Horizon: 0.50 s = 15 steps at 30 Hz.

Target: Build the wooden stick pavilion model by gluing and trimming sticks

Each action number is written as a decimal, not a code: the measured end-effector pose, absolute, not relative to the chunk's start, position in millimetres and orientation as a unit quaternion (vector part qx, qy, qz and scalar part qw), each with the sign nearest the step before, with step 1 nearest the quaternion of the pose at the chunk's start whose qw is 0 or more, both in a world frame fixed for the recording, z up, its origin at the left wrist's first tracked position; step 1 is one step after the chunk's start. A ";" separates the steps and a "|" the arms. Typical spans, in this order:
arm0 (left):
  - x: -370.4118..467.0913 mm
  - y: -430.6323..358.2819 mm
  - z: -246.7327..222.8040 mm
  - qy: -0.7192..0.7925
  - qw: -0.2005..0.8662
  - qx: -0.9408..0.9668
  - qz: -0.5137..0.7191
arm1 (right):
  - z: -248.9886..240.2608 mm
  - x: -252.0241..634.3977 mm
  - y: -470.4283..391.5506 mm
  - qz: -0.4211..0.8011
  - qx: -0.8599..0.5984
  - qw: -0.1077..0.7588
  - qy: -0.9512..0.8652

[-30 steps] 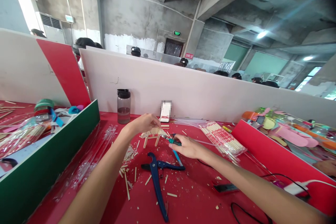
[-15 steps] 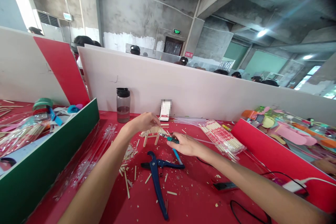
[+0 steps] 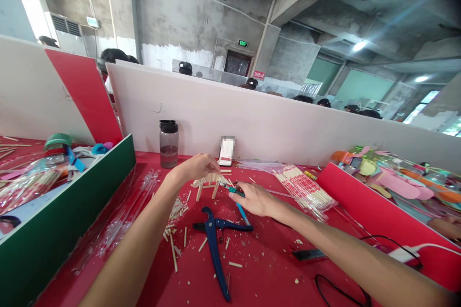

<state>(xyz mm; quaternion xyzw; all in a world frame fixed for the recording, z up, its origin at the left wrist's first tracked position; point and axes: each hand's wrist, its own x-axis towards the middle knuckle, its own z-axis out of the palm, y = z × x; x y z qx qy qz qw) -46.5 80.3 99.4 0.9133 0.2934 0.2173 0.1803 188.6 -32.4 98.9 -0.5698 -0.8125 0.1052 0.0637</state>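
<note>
Located just below and left of picture centre: slatted stick structure (image 3: 207, 181), upright on legs. Directly above, left hand (image 3: 200, 167), bent at the fingers; unable to tell whether pinching a stick. To the right, right hand (image 3: 254, 198), wrapped around teal-handled tool (image 3: 236, 192), tip at or near structure's right end. Judged in hand: working that end. Likely called for next: steady support, fine tip control.
</note>
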 end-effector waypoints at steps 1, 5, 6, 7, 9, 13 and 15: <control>-46.7 80.7 99.1 0.295 0.179 0.913 0.218 | 98.0 188.6 -32.2 0.095 -0.569 0.063 -0.815; -46.5 82.1 98.0 0.295 0.179 0.913 0.219 | 94.3 189.0 -31.0 0.064 -0.565 0.060 -0.820; -46.4 82.4 97.6 0.293 0.178 0.913 0.218 | 94.0 189.2 -30.7 0.059 -0.565 0.057 -0.821; -46.1 82.7 97.3 0.292 0.178 0.914 0.219 | 94.0 189.6 -30.5 0.054 -0.565 0.053 -0.822; -45.9 83.2 96.5 0.292 0.176 0.914 0.221 | 94.2 190.4 -30.3 0.041 -0.566 0.045 -0.822; -46.5 83.5 96.1 0.293 0.175 0.914 0.220 | 92.7 190.8 -31.7 0.020 -0.560 0.046 -0.827; -47.4 83.5 96.3 0.289 0.178 0.914 0.221 | 90.8 191.1 -33.6 0.016 -0.561 0.054 -0.826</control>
